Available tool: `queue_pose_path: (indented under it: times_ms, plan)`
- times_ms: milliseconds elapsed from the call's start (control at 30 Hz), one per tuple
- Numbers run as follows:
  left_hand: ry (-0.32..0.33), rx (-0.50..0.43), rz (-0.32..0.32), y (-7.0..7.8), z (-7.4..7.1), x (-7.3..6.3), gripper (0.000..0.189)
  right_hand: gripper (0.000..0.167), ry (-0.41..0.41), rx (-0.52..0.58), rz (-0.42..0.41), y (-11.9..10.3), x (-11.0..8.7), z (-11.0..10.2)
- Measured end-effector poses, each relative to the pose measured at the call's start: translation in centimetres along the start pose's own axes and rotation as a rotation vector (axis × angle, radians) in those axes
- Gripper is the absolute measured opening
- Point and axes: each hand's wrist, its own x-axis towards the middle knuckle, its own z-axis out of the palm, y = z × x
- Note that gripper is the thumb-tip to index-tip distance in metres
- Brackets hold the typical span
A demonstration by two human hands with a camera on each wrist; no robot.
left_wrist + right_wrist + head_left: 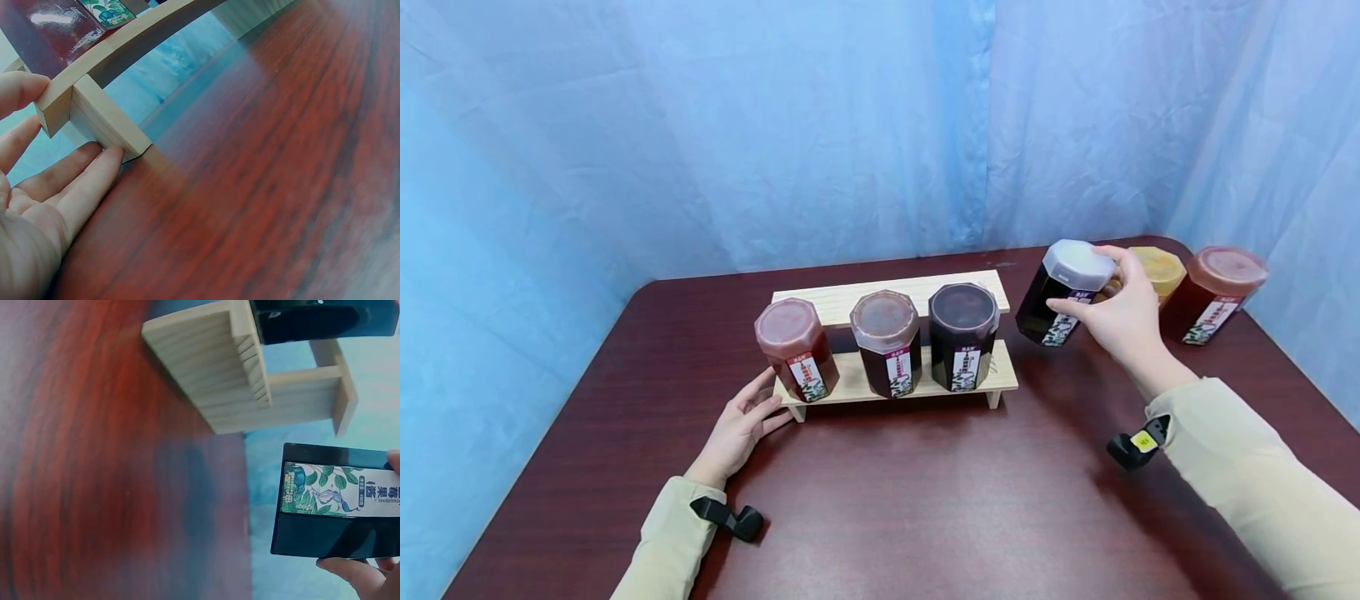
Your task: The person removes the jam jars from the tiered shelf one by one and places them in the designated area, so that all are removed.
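Observation:
My right hand [1123, 321] grips a dark jam jar [1056, 296] with a whitish lid, fingers and thumb on opposite sides. The jar is tilted and held up to the right of a two-step wooden rack [850, 367]. In the right wrist view, leaves and a bird show on its label [331, 490]. My left hand [737, 429] is at the rack's left end, fingers fairly straight; in the left wrist view its fingertips touch the shelf end and the leg [103, 119]. On the lower step stand a red jar [801, 350], a brownish-lidded jar [887, 342] and a dark-lidded jar [962, 337].
At the table's back right stand a yellow-lidded jar [1157, 271], partly hidden by my right hand, and a red-lidded jar [1217, 292]. The rack's upper step [917, 292] rises behind the front jars. Blue curtains [850, 142] hang along the dark red table's [910, 500] back and sides.

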Motion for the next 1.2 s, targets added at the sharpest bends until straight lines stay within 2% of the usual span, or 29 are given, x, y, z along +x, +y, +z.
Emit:
queue_pose_path:
  times_ms: [300,600,800,967,1200]
  plan:
    - [0.01,-0.01,0.003,0.2,0.1,-0.1,0.063,0.082,-0.076,-0.067,-0.01,1.7,-0.3,0.1]
    - [0.002,-0.005,0.014,0.1,0.0,-0.1,0.062,0.081,-0.087,-0.095,-0.063,3.2,-0.4,0.7]
    - [-0.007,0.005,0.01,0.0,0.0,-0.1,0.062,0.081,-0.081,-0.102,-0.065,3.5,-0.4,1.0]
    - [0.0,0.012,0.001,0.1,0.1,-0.1,0.062,0.08,-0.09,-0.119,-0.11,3.6,-0.4,1.1]
    - [-0.002,0.012,0.001,0.2,0.1,-0.1,0.062,0.082,-0.162,-0.155,-0.163,3.8,0.0,1.0]
